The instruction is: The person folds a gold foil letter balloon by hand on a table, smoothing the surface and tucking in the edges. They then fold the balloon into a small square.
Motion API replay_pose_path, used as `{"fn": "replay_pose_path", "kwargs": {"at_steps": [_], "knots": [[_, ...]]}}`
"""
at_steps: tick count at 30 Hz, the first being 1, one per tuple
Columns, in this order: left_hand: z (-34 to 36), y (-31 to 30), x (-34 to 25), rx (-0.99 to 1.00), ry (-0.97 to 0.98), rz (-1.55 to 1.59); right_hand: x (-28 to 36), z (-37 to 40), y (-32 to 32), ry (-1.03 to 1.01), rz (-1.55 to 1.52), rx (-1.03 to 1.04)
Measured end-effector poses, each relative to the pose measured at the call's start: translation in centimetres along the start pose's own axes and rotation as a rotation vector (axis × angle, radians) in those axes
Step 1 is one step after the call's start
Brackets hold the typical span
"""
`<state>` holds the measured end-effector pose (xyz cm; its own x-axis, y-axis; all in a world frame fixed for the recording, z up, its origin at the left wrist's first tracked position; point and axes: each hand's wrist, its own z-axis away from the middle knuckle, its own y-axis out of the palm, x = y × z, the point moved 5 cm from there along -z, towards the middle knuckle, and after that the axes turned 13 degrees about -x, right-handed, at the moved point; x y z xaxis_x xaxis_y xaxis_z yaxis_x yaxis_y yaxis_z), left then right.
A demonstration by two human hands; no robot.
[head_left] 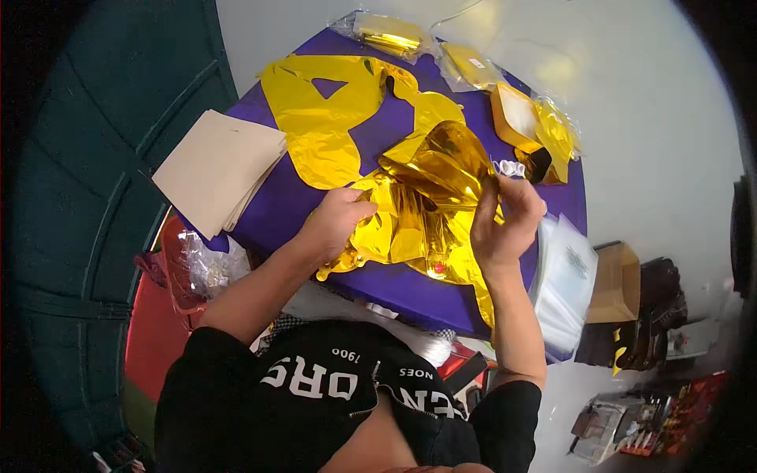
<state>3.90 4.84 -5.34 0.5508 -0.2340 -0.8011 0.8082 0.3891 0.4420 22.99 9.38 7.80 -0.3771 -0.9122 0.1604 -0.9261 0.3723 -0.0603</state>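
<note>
A crumpled shiny gold foil sheet (406, 225) lies near the front of the purple-covered table (410, 296), part of it lifted and folded over. My left hand (344, 221) pinches its left edge. On the right, my right hand (505, 217) grips the raised part between thumb and fingers. Behind the left hand, a flat gold foil shape (323, 118) with a triangular hole is spread out, and a curvy foil strip runs from it toward the sheet in my hands.
Brown paper sheets (221, 165) are stacked at the table's left edge. Packets of gold foil (390, 35) lie along the back, beside a yellow box (516, 114). Clear plastic bags (564, 284) hang over the right edge, near a cardboard box (615, 284). A red basket (180, 268) stands below left.
</note>
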Motion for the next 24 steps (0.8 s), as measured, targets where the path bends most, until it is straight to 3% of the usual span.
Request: {"fn": "replay_pose_path", "kwargs": {"at_steps": [3,5,8,12,18,24], "knots": [[-0.7,-0.1,0.6,0.045,0.004,0.027,2.0,0.2,0.1,-0.336,0.019,0.299],[-0.4,0.0,0.1,0.058,0.075,-0.019,2.9,1.9,0.6,-0.495,-0.095,0.332],[-0.2,0.7,0.0,0.103,0.121,0.045,3.7,3.5,1.1,-0.555,-0.112,0.480],[-0.1,0.6,0.1,0.071,0.102,0.050,3.4,4.5,1.3,-0.531,-0.109,0.523],[-0.1,0.4,0.2,0.040,0.018,0.051,3.8,3.9,2.0,-0.261,-0.185,0.693],[0.1,0.9,0.0,0.043,0.070,0.117,5.8,4.3,2.2,-0.273,-0.159,0.741]]}}
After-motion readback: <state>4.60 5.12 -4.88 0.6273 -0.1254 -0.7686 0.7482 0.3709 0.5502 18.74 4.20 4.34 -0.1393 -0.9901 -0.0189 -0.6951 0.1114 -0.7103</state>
